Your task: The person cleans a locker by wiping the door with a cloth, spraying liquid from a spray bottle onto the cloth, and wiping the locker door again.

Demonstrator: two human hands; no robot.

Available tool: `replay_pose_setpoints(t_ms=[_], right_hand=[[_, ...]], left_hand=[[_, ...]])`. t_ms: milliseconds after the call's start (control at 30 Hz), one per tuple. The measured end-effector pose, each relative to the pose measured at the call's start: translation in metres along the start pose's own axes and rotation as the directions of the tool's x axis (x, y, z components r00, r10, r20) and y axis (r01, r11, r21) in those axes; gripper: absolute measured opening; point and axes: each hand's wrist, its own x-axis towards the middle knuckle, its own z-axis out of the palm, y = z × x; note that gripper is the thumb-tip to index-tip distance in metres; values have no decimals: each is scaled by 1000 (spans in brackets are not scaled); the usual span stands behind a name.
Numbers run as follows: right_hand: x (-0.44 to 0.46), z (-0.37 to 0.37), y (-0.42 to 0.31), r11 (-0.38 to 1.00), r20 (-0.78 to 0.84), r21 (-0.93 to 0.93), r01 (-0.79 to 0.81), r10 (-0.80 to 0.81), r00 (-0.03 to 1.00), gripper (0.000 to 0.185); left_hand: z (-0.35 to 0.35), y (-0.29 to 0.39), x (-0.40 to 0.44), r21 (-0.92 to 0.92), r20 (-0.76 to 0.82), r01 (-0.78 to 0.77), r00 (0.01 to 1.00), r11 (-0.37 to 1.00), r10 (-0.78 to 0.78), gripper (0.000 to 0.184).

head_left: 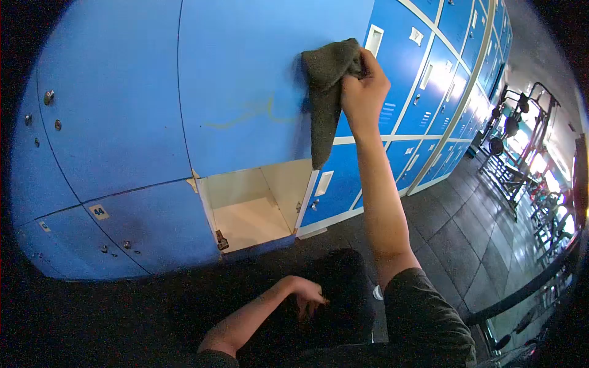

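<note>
My right hand (366, 92) is raised and closed on a dark grey cloth (325, 80). The cloth is bunched at the fingers, and its free part hangs down along the right edge of a light blue locker door (245, 73). Faint yellowish marks show on that door, left of the cloth. Low in the view, my left hand (308, 295) hangs bent at the wrist in front of my dark clothing. Its fingers look loosely apart with nothing visible in them, though they are dim.
Below the door is an open cubby (248, 218) with a pale inside and a metal latch (221, 240) at its edge. A door marked 44 (99, 212) is to its left. Brighter blue lockers (392, 73) run rightward. Gym machines (515, 147) stand on the dark tiled floor (472, 245).
</note>
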Motion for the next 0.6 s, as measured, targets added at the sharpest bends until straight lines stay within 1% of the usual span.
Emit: replay_pose_setpoints(t_ms=[33,100,133,233,267,367,400,467,533,600], right_hand=[[-2,-1,0,997,-8,71,-39,40,999,35],[-12,-3,7,1000,-39,-4,3,-3,999,36],[-17,-4,11,999,-57,-41,25,-28,998,37],[-45,2,21,967,-115,-158,198,-217,969,40],[-54,1,23,969,-59,-144,199,-210,976,45],[-61,8,33,982,-106,-25,190,-191,976,43],[-60,5,20,991,-68,-28,132,-133,989,41],[-50,7,8,997,-78,47,65,-61,995,40],[-44,9,12,993,-82,119,17,-7,997,41],[-37,12,14,996,-70,11,90,-89,994,44]], left_hand=[[1,13,-11,3,-7,15,1000,1000,-15,70],[5,34,-34,13,-22,57,998,998,-57,70],[5,31,-31,12,-12,63,998,998,-63,70],[3,23,-25,7,-8,78,997,997,-78,70],[3,23,-25,5,-18,79,997,997,-79,70],[1,14,-14,11,-17,71,997,997,-71,69],[0,9,-9,17,-9,66,998,998,-66,69],[-2,4,-3,13,-8,64,998,998,-64,69],[-4,-1,-1,21,4,50,999,999,-50,69],[-4,0,1,39,25,21,999,999,-22,69]])
